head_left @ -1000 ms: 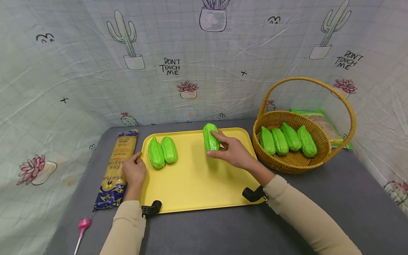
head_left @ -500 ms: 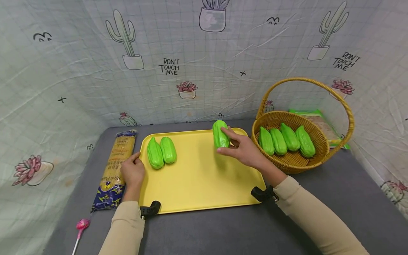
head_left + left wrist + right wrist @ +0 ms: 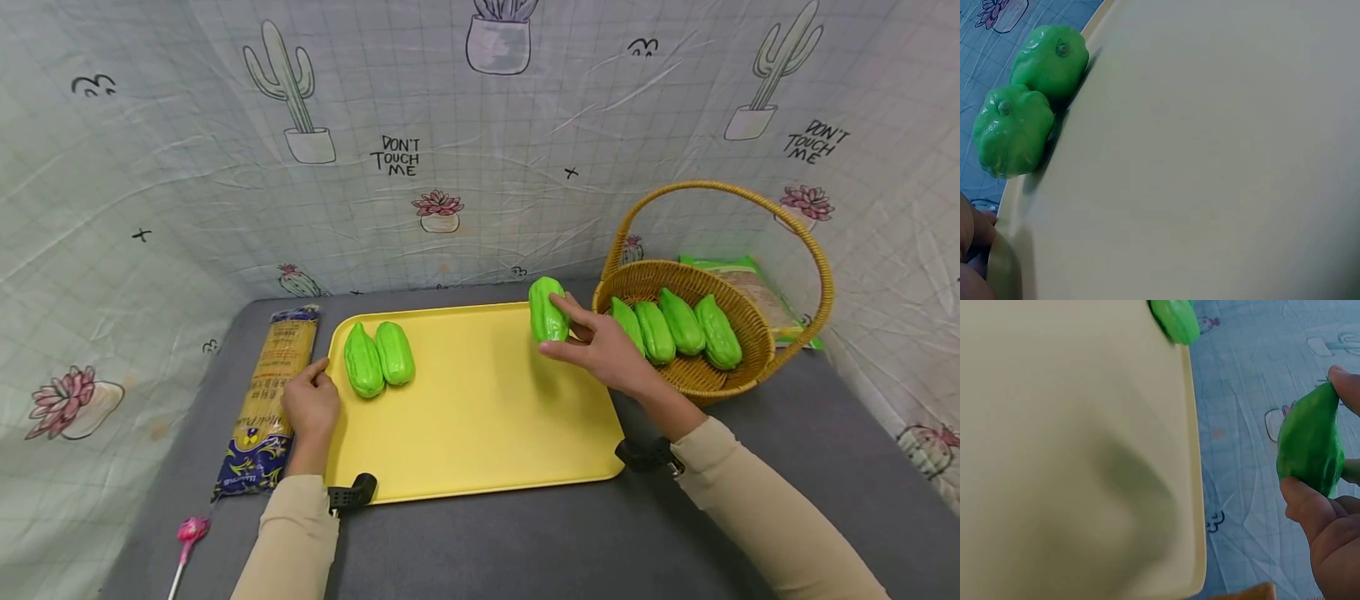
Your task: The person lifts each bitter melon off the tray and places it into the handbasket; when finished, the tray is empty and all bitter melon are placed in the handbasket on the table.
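My right hand (image 3: 609, 350) pinches a glossy, ribbed green papaya (image 3: 546, 308) between thumb and fingers, held over the right back part of the yellow tray (image 3: 465, 425). In the right wrist view, the held papaya (image 3: 1311, 440) has its thumb and fingertips at both ends. My left hand (image 3: 311, 404) grips the tray's left rim with curled fingers; the left wrist view shows only part of those fingers (image 3: 975, 231) at the rim. Two papayas (image 3: 363, 360) lie side by side at the tray's left back. Several more papayas (image 3: 681, 321) lie in a wicker basket (image 3: 701, 390) to the right.
The basket's tall handle (image 3: 821, 267) arches over it. Behind it is a green-edged bag (image 3: 750, 287). A pack of dry noodles (image 3: 273, 392) lies left of the tray, a pink lollipop (image 3: 192, 529) nearer. A printed cloth (image 3: 450, 108) hangs behind the grey table (image 3: 480, 550).
My right hand has carried the papaya rightward across the tray toward the basket, now overlapping the basket's left side in view. My left hand has stayed at the tray's rim.
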Tool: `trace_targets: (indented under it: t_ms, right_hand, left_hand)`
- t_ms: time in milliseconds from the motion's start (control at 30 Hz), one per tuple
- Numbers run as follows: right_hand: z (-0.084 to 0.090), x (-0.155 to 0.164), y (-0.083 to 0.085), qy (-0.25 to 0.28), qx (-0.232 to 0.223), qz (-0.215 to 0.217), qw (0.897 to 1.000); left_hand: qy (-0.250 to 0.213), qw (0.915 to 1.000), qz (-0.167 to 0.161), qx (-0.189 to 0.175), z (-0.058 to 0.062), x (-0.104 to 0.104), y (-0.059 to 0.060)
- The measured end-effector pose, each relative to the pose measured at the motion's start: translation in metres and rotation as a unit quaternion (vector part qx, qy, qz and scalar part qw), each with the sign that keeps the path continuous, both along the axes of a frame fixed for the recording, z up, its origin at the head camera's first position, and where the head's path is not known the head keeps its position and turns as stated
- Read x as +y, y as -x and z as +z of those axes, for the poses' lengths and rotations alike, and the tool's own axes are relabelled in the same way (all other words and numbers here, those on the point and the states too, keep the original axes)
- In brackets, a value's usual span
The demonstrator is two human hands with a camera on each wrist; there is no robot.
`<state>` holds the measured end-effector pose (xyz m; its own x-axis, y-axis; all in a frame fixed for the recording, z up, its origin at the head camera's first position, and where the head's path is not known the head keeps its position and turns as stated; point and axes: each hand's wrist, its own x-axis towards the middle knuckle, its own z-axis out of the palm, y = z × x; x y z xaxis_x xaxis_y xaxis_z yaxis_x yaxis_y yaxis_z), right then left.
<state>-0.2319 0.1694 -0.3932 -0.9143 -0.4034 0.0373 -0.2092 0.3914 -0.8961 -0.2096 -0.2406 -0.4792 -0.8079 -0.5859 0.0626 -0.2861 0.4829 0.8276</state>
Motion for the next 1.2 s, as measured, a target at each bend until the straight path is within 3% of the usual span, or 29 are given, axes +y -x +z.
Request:
trace_targets:
  t_ms: [533,767,1067,1200]
  right_hand:
    - [-0.003,0.044,-0.005,-0.032,0.005,-0.033,0.999]
    - [-0.004,0.061,-0.005,-0.020,-0.001,-0.037,0.999]
    - [-0.003,0.085,-0.011,-0.071,0.009,-0.079,0.994]
    - [-0.006,0.097,-0.012,-0.065,0.019,-0.099,0.993]
  left_hand:
    - [0.006,1.0000,0.002,-0.004,-0.003,0.001,0.001]
    - [0.006,1.0000,0.002,0.001,-0.003,0.002,0.000]
    - [0.016,0.9997,0.008,0.018,-0.002,0.004,-0.001]
    - [0.013,0.9998,0.006,0.013,-0.002,0.003,-0.001]
